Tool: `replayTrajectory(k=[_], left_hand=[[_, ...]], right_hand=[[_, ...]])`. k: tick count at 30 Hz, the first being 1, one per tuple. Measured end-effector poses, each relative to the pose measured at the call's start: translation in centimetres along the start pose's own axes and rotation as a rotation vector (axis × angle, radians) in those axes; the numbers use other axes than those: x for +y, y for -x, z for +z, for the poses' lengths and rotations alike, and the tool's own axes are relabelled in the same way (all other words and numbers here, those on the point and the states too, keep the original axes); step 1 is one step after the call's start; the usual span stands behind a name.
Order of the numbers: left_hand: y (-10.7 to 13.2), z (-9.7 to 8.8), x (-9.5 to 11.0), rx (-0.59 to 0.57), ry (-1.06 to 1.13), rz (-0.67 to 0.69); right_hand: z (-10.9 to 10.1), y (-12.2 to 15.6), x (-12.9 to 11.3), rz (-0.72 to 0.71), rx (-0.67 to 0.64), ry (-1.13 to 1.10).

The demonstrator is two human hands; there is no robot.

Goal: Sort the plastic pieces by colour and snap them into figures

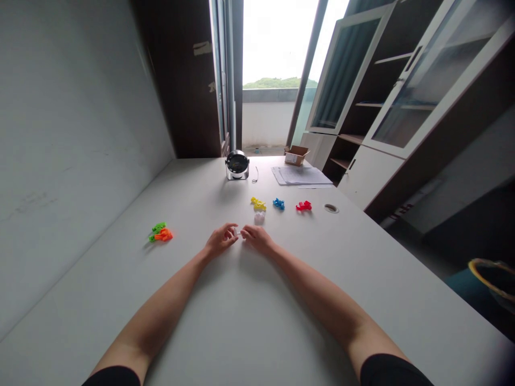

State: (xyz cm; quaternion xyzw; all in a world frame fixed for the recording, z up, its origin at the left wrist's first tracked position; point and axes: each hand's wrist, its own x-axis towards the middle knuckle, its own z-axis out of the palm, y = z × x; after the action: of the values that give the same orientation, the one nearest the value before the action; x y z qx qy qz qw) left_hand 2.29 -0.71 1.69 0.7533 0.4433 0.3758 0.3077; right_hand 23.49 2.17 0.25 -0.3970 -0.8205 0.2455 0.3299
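Left hand (220,239) and right hand (258,238), both grips narrow, holding small white piece (236,232) between them over desk (249,321); white pieces (259,217) just beyond, yellow pieces (259,205) behind those, blue pieces (279,203) then red pieces (304,206) rightward, orange pieces (163,235) beside green pieces (159,227) well off left

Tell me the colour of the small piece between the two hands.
The small piece looks white; it shows in the head view, the only one here.
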Motion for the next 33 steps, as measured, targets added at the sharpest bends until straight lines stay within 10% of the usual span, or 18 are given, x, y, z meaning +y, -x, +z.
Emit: replayTrajectory(k=[33], left_hand=[[0.0, -0.4, 0.4, -0.019, -0.102, -0.012]], right_hand=[[0.0, 0.3, -0.4, -0.054, 0.049, 0.042]])
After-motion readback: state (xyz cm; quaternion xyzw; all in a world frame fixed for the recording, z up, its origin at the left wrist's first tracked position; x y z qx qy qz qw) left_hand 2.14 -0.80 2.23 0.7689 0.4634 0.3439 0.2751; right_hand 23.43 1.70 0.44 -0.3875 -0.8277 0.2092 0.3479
